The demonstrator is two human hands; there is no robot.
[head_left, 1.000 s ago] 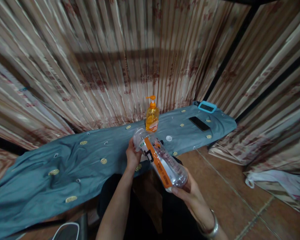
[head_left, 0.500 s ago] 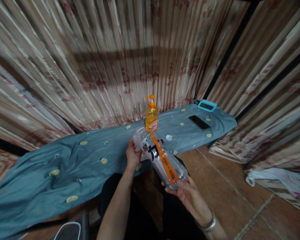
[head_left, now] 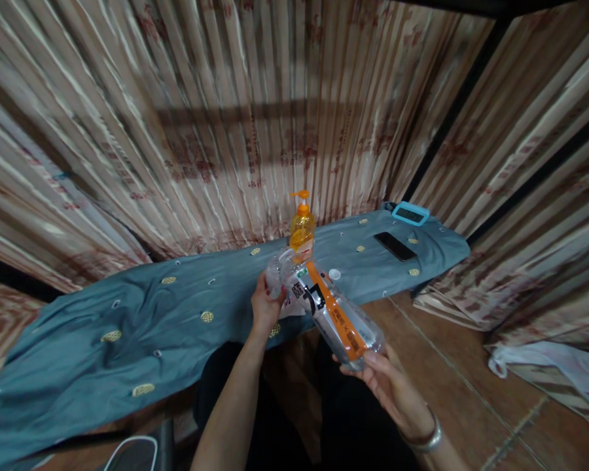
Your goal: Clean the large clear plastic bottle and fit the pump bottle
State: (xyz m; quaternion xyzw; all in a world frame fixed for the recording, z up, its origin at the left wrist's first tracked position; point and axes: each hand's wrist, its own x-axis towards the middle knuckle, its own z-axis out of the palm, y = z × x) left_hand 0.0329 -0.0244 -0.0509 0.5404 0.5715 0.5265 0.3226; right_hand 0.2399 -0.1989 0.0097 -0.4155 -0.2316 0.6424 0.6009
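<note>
Head view: clear bottle (head_left: 326, 307) lies slantwise between both hands; left hand (head_left: 265, 306) grips its neck end, farther off; right hand (head_left: 390, 386) cups its base, nearer the body.

Bare forearms, silver bangle (head_left: 425, 439), dark trousers (head_left: 275, 418)

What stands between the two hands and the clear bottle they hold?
Nothing visible. The left hand grips the clear bottle at its neck end, and the right hand supports its base, skin directly on plastic.

One camera sits on the person's head, looks forward and down, close above the table (head_left: 127, 327) and curtain (head_left: 201, 118).
</note>
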